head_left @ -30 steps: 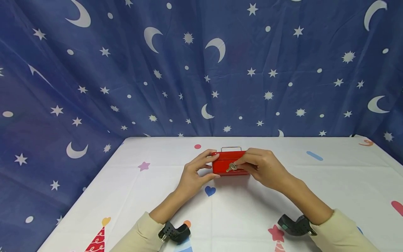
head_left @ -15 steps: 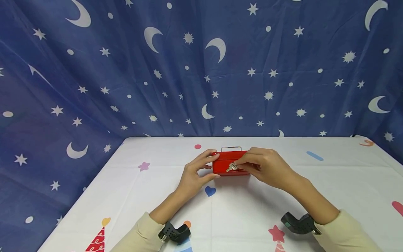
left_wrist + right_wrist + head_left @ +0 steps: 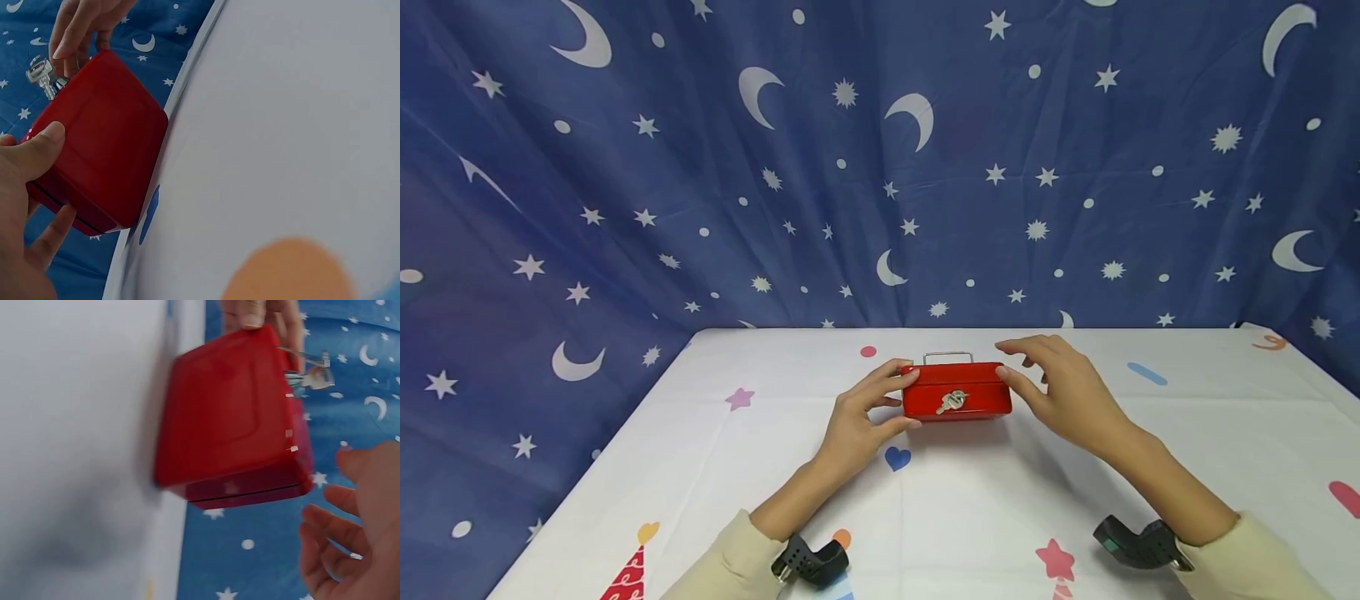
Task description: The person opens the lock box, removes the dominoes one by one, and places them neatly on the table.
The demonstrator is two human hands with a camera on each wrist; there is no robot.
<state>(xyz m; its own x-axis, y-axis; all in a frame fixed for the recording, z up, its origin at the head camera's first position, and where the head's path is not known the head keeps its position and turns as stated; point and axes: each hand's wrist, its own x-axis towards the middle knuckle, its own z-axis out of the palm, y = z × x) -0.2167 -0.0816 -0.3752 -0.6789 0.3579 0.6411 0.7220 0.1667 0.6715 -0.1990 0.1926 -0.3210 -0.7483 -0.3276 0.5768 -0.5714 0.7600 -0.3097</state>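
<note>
A small red metal cash box point(image 3: 957, 403) with a wire handle point(image 3: 947, 356) sits at the middle of the table. Keys point(image 3: 953, 401) stick out of the lock on its front, also visible as keys point(image 3: 45, 76) in the left wrist view. My left hand point(image 3: 863, 408) grips the box's left end, thumb at the lower front edge and fingers at the top. Beside the right end is my right hand point(image 3: 1067, 387), fingers parted and holding nothing. A gap shows between that hand point(image 3: 356, 525) and the box in the right wrist view.
A white tablecloth point(image 3: 820, 367) with printed coloured shapes covers the table. Behind its far edge hangs a blue curtain point(image 3: 970, 167) with moons and stars. Each wrist carries a black camera, such as the left wrist camera point(image 3: 811, 561).
My right hand has let go of the keys and moved right, its fingers spreading, so the keys and the box's right end now show. The left hand keeps its grip on the box.
</note>
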